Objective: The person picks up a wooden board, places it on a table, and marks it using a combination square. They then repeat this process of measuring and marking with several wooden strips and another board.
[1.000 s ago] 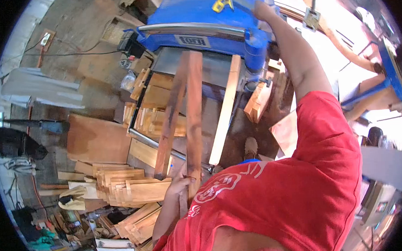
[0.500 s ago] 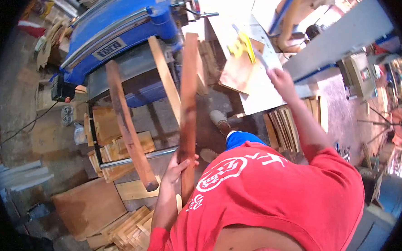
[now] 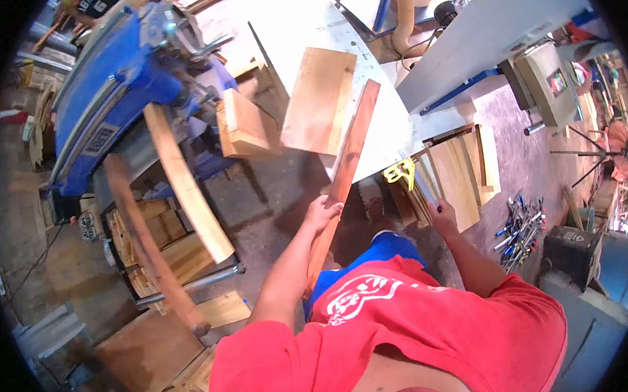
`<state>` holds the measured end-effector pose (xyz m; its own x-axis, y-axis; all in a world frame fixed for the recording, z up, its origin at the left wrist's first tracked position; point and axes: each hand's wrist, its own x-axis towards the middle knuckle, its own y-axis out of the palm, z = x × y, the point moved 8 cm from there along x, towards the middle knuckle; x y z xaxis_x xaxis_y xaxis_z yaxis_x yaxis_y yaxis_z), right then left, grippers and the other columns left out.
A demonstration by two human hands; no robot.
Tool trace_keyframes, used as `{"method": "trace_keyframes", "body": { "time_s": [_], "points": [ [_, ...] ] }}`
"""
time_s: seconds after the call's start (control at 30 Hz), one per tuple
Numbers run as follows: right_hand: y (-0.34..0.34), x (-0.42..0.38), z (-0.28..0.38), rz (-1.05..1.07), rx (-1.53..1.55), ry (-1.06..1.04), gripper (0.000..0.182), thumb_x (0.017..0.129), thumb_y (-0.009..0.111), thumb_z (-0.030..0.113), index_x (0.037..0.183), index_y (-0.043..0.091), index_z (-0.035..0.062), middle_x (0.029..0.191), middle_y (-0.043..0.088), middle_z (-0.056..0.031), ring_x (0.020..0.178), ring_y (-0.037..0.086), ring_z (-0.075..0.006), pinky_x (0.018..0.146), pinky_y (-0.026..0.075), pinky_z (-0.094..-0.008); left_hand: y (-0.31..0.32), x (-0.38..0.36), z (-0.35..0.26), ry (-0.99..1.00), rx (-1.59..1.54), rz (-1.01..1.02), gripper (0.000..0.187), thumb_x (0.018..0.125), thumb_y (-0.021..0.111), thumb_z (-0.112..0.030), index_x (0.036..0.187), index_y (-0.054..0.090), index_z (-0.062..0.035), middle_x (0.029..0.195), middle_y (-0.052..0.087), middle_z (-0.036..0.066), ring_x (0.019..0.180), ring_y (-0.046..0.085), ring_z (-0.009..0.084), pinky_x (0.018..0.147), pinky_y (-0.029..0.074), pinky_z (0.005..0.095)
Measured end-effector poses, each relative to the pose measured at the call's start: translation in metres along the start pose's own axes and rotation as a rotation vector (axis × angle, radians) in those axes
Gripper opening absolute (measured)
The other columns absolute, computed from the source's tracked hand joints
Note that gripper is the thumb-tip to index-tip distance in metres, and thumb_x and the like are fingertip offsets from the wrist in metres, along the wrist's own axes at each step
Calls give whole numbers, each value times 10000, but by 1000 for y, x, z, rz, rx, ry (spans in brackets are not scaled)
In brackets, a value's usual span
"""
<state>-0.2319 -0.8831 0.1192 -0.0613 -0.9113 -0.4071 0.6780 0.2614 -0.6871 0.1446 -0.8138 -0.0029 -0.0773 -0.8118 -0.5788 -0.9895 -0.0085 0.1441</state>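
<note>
My left hand (image 3: 322, 215) is wrapped round a long reddish-brown wooden plank (image 3: 354, 141), tilted with its far end over the white tabletop (image 3: 388, 114). The plank's near end comes down close to my blue shorts. On the right, my right hand (image 3: 443, 216) is closed on the end of a pale, thin strip attached to a yellow open-frame handle (image 3: 400, 174), which looks like a handsaw. The handle points away from me, beside the table corner and above stacked boards (image 3: 454, 167). A wide wooden block (image 3: 319, 100) rests on the table edge.
A blue planer-like machine (image 3: 103, 100) stands at the left, with a light plank (image 3: 185, 185) and a dark plank (image 3: 149, 240) lying out from it. More wood blocks (image 3: 246, 125) stand beside the table. A heap of metal tools (image 3: 520, 231) lies on the floor at right.
My right hand has come down and back from the tabletop, bringing the yellow-handled saw with it. My left hand has moved the plank right, towards the table, as the view shifted.
</note>
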Motion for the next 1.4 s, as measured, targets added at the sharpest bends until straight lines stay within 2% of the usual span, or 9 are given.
{"method": "trace_keyframes", "body": {
  "time_s": [0.07, 0.23, 0.37, 0.53, 0.87, 0.93, 1.03, 1.23, 1.4],
  "points": [
    [1, 37, -36, 27, -106, -31, 348, 874, 640, 334, 844, 622, -13, 669, 601, -126, 624, 572, -187, 578, 444, -350, 20, 37, -12, -1, 339, -31, 435, 811, 769, -275, 1081, 613, 28, 912, 680, 69, 871, 626, 148, 807, 492, 319],
    [-11, 104, -55, 97, -133, -80, 365, 861, 647, 360, 884, 621, -4, 723, 628, -171, 669, 616, -233, 626, 473, -364, 42, 118, 22, -34, 83, -160, 455, 758, 813, -284, 1032, 606, 15, 930, 686, 63, 843, 633, 146, 779, 506, 329],
    [-6, 124, -83, 208, -108, 22, 324, 866, 647, 317, 877, 613, -5, 720, 620, -162, 662, 599, -224, 626, 470, -355, 14, 136, 15, 4, 403, -602, 508, 668, 855, -350, 922, 556, -27, 843, 647, 120, 758, 631, 273, 701, 500, 378],
    [5, 133, -83, 231, -58, -32, 283, 872, 645, 271, 895, 614, -10, 718, 615, -146, 654, 582, -215, 625, 468, -345, 24, 124, -33, 132, 932, -904, 521, 636, 844, -328, 1008, 581, -75, 990, 595, 112, 974, 555, 330, 838, 447, 443],
    [30, 145, -80, 283, 10, -20, 299, 874, 648, 282, 923, 622, -12, 736, 635, -135, 677, 605, -210, 638, 479, -346, 37, 132, -44, 367, 1043, -955, 771, 615, 840, -267, 1294, 506, -118, 1365, 367, 218, 1327, 290, 441, 1066, 295, 575],
    [29, 142, -75, 303, 27, -14, 224, 910, 613, 229, 902, 600, 5, 713, 577, -33, 678, 523, -104, 622, 447, -280, 34, 134, -38, 362, 969, -984, 762, 620, 841, -230, 1302, 522, -116, 1462, 281, 237, 1355, 247, 460, 1082, 280, 584],
    [28, 143, -77, 315, 7, 40, 297, 877, 646, 288, 928, 620, -4, 726, 632, -118, 667, 600, -199, 635, 480, -343, 34, 135, -36, 350, 941, -957, 788, 625, 840, -201, 1328, 493, -120, 1465, 275, 236, 1355, 241, 472, 1084, 282, 577],
    [27, 150, -65, 291, 29, -41, 312, 878, 648, 308, 911, 613, 0, 709, 615, -115, 645, 581, -193, 623, 473, -339, 33, 117, -26, 179, 752, -998, 857, 607, 851, -148, 1354, 437, -85, 1464, 272, 234, 1349, 275, 423, 1060, 327, 538],
    [26, 150, -48, 327, 7, -76, 329, 874, 652, 328, 900, 608, 3, 703, 607, -119, 650, 586, -198, 618, 470, -345, 25, 106, 2, 48, 775, -870, 703, 631, 833, -136, 1251, 513, -46, 1244, 548, 148, 1181, 506, 329, 998, 399, 402]
  ]
}}
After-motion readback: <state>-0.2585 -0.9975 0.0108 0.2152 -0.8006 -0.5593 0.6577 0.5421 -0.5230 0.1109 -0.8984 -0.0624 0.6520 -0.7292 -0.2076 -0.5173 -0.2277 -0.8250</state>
